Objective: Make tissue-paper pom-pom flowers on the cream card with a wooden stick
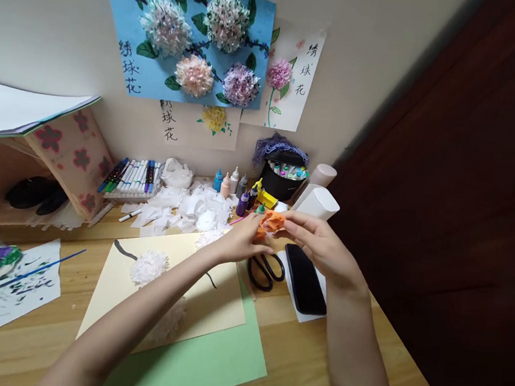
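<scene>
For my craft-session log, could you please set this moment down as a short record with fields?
left hand: pinching the orange tissue paper
right hand: gripping the same paper from the other side
under the hands: black scissors, black phone
on the cream sheet: white paper flower
behind: white tissue scraps, small paint bottles, marker set
wall: blue flower poster

orange tissue paper [271,223] | crumpled | held above desk, near scissors
</scene>
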### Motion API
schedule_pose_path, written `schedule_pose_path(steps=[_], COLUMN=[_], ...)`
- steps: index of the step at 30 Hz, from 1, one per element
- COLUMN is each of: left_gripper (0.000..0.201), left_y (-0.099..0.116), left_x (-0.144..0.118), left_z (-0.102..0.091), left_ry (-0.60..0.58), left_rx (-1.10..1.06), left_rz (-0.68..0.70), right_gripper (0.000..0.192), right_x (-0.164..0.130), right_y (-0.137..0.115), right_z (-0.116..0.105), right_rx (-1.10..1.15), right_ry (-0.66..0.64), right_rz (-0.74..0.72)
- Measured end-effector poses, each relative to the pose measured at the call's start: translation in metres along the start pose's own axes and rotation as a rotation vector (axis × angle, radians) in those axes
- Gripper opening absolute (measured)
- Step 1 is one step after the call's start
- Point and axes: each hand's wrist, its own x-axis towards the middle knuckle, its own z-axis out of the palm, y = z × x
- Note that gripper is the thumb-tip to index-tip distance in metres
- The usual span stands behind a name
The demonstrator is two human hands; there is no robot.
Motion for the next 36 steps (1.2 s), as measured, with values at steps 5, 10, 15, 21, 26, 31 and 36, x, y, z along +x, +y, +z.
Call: schedule_pose_path(steps=[5,10,15,21,26,31,36], left_gripper=[0.058,0.030,0.023,0.039,0.027,0.019,0.032], left_y=[0.043,0.056,0.052,0.043,0.038,0.035,0.028], left_x=[-0.036,-0.061,-0.075,-0.077,-0.078,-0.082,-0.081], left_z=[-0.024,-0.026,-0.035,-0.044,-0.041,-0.039,-0.041], left_ry=[0.028,0.219,0.396,0.461,0.365,0.299,0.201], left_rx=[-0.380,-0.193,-0.310,-0.710,-0.963,-1.161,-0.857], left_rz=[-0.040,-0.065,-0.261,-0.542,-0.483,-0.561,-0.499], right_gripper=[0.026,0.041,0.042,0.028,0.052,0.047,0.053], right_x=[0.009,0.015,0.014,0.003,0.006,0.011,0.006], right_y=[0.003,0.016,0.031,0.023,0.030,0.039,0.026], right_z=[0.010,0.036,0.065,0.079,0.085,0.082,0.072], right_rx=[-0.111,-0.058,-0.077,-0.553,-0.846,-0.936,-0.916], right_ry=[-0.051,-0.026,0.156,0.157,-0.055,-0.101,-0.198], right_rz=[0.015,0.068,-0.044,-0.396,-0.542,-0.559,-0.505])
